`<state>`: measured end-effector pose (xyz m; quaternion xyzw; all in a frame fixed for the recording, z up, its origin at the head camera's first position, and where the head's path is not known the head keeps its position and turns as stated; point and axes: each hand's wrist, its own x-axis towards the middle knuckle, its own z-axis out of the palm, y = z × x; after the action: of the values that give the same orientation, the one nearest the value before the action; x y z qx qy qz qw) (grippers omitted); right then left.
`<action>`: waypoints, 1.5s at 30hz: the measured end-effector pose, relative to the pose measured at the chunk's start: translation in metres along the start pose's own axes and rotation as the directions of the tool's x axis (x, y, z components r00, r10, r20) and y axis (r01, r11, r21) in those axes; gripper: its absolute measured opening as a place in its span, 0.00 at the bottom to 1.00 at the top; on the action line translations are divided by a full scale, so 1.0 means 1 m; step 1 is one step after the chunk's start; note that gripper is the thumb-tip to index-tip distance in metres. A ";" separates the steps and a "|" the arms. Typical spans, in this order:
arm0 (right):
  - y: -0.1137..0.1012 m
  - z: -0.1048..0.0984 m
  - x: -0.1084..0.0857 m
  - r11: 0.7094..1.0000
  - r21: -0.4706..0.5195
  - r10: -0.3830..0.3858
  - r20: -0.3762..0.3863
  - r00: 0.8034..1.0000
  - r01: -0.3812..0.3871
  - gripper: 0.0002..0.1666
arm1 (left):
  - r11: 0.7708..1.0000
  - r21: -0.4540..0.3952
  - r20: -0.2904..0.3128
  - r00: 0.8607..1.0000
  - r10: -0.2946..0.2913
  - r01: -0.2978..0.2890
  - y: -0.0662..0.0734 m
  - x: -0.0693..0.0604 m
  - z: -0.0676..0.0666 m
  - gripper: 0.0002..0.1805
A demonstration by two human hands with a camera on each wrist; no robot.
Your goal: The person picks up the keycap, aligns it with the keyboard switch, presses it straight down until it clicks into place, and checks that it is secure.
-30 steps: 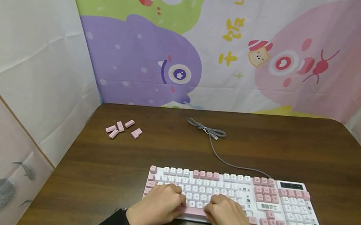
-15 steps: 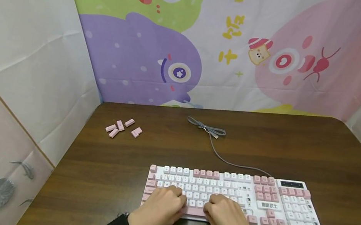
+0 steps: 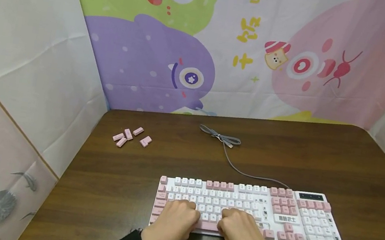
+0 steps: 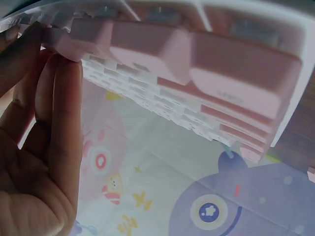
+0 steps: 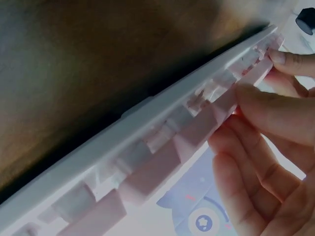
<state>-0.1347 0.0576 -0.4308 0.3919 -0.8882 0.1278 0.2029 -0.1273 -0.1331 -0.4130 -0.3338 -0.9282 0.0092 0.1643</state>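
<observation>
A white and pink keyboard (image 3: 250,206) lies on the table under both hands. My left hand (image 3: 173,224) is at the left part of the pink space bar (image 3: 207,226), thumb on its near side and fingers beyond, pinching it. In the left wrist view the pinched end of the space bar (image 4: 61,44) sits beside the other pink bottom-row keycaps (image 4: 147,49). My right hand (image 3: 243,237) pinches the right part of the same bar, its thumb (image 5: 268,105) against the near side in the right wrist view. The fingertips are partly hidden in the head view.
Several loose pink keycaps (image 3: 128,134) lie at the table's back left. A bundled grey cable (image 3: 228,141) runs from the keyboard's back edge. A cartoon-printed cloth (image 3: 170,67) hangs behind the brown table (image 3: 83,203).
My left hand and wrist have shifted a little to the right and slightly downward. My right hand stays nearly in place at the space bar. The keyboard and loose keycaps have not visibly moved.
</observation>
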 end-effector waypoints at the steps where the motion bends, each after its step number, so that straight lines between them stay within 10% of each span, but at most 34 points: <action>1: -0.001 0.000 0.000 1.000 -0.012 -0.004 -0.001 1.000 0.004 0.16 | 1.000 -0.004 0.006 1.000 -0.006 0.006 0.000 0.001 0.000 0.12; 6: -0.007 0.004 -0.001 0.997 -0.081 -0.005 -0.007 1.000 0.005 0.14 | 0.999 0.009 0.024 0.999 -0.034 0.034 0.005 0.002 0.004 0.11; 13: -0.017 0.011 -0.001 0.988 -0.155 0.025 -0.032 0.999 -0.029 0.09 | 0.996 0.058 -0.056 0.996 0.068 -0.065 0.023 -0.002 0.013 0.09; 29: -0.018 0.007 0.003 0.997 -0.050 0.055 -0.025 0.998 -0.056 0.11 | 0.998 0.064 -0.117 0.993 -0.004 0.011 0.018 -0.004 0.012 0.09; 35: 0.003 -0.001 -0.011 0.999 -0.014 0.043 -0.138 0.989 -0.046 0.11 | 0.999 0.054 -0.136 0.991 0.003 0.004 0.017 -0.004 0.013 0.08; 41: 0.050 -0.028 -0.055 0.956 -0.035 0.282 -0.147 0.948 -0.290 0.34 | 0.999 0.035 -0.147 0.989 0.023 -0.018 0.013 -0.005 0.012 0.07; 45: 0.087 -0.047 -0.090 0.821 -0.073 0.570 0.051 0.820 -0.566 0.55 | 1.000 0.023 -0.160 0.987 0.024 -0.020 0.010 -0.004 0.012 0.08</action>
<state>-0.1327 0.1907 -0.4368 0.1078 -0.9744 0.1441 0.1347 -0.1220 -0.1264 -0.4267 -0.3419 -0.9081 -0.0058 0.2417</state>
